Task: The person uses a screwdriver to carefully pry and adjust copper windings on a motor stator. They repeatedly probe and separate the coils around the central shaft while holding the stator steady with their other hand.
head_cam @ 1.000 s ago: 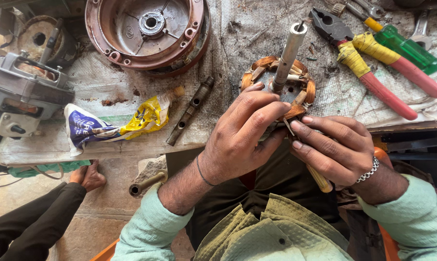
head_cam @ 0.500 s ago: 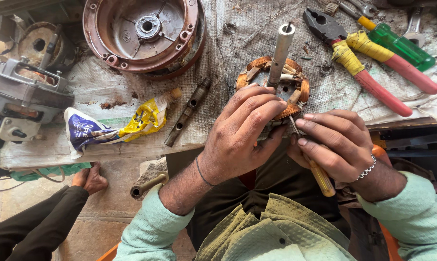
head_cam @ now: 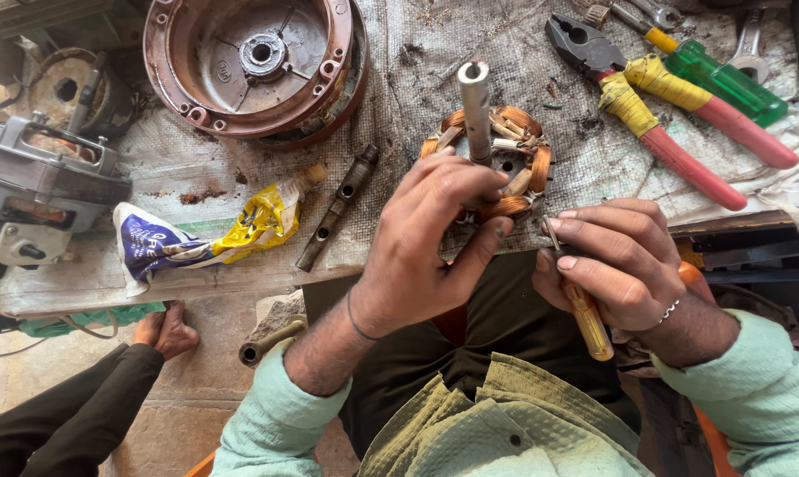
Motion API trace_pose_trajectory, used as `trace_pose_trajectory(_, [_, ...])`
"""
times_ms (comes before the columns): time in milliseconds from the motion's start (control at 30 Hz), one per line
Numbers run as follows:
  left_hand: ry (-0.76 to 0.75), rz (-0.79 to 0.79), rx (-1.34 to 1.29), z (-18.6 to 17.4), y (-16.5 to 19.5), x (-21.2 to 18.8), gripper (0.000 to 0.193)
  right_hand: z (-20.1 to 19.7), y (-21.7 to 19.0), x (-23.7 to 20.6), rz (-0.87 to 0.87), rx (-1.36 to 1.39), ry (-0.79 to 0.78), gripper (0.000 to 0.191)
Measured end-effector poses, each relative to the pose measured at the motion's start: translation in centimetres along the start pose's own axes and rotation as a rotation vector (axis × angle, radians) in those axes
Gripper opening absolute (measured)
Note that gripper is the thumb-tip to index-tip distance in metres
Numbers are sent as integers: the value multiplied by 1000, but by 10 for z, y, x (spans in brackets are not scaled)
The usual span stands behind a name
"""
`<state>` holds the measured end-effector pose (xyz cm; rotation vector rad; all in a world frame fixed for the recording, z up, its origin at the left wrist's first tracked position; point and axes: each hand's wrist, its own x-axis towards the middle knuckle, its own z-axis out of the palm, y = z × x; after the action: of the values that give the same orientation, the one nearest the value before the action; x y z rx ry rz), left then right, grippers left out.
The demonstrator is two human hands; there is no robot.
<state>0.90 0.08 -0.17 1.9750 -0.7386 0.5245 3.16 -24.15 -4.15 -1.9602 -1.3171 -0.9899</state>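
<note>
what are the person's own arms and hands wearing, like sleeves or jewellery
Both arms wear pale mint-green long sleeves with a fine woven texture. The left hand has a thin dark band around the wrist, its sleeve pushed up the forearm. The right hand has a silver chain-like ring on one finger, its sleeve reaching the wrist.

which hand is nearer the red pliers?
Right. The right hand, gripping a yellow-handled screwdriver, sits just below the red pliers; the left hand is further off, on the copper-wound stator.
</note>
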Motion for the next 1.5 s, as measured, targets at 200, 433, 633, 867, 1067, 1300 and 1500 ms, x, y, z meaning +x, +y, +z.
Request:
trace_pose_trajectory(200, [-64, -52, -80, -10, 3, 4, 41, 1, 1, 0, -11, -8, -3, 44])
trace_pose_trajectory(433, [-87, -29, -30, -12, 4, 4, 51, 0, 0, 2, -4, -17, -25, 44])
trace_pose_trajectory(633, [-140, -42, -42, -13, 3, 4, 59, 1, -1, 3, 24, 1, -14, 41])
trace_pose_trajectory(867, [-103, -23, -7, -12, 7, 6, 64, -2, -3, 6, 65, -60, -46, 31])
trace_pose_trajectory(1067, [-76, -32, 16, -10, 5, 2, 64, 3, -6, 14, 82, -129, -9, 31])
trace_pose_trajectory(1300, [-32, -12, 74, -4, 2, -1, 50, 4, -3, 14, 92, -72, -51, 31])
trace_pose_trajectory(1500, [9, 32, 175, -2, 5, -1, 47, -3, 1, 10, -55, 29, -140, 26])
